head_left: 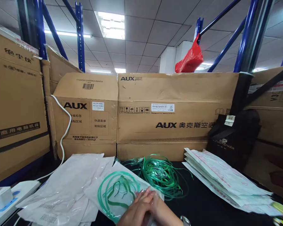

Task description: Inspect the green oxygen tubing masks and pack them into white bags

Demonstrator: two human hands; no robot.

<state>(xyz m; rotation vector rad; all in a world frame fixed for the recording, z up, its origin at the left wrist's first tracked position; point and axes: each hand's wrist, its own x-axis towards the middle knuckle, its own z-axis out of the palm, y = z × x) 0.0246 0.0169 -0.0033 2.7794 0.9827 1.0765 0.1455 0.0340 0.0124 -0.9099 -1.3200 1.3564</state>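
A clear plastic bag (115, 179) lies at the front middle with a coil of green tubing and a green strap (119, 203) inside. My left hand (135, 211) and my right hand (155, 204) meet over the bag's lower right part, overlapping with their fingers pressed together. They seem to grip the bag's edge, though the fingers hide much of the contact. A metal watch (185, 220) sits at my right wrist. Just behind the bag is a loose tangle of green clear tubing (159, 174).
Several packed white plastic bags (68, 182) lie at left, beside a white power strip (25, 190) with a cable. A stack of printed paper sleeves (226, 179) is at right. Large cardboard boxes (136, 125) wall the back, with a black bag (233, 138) at right.
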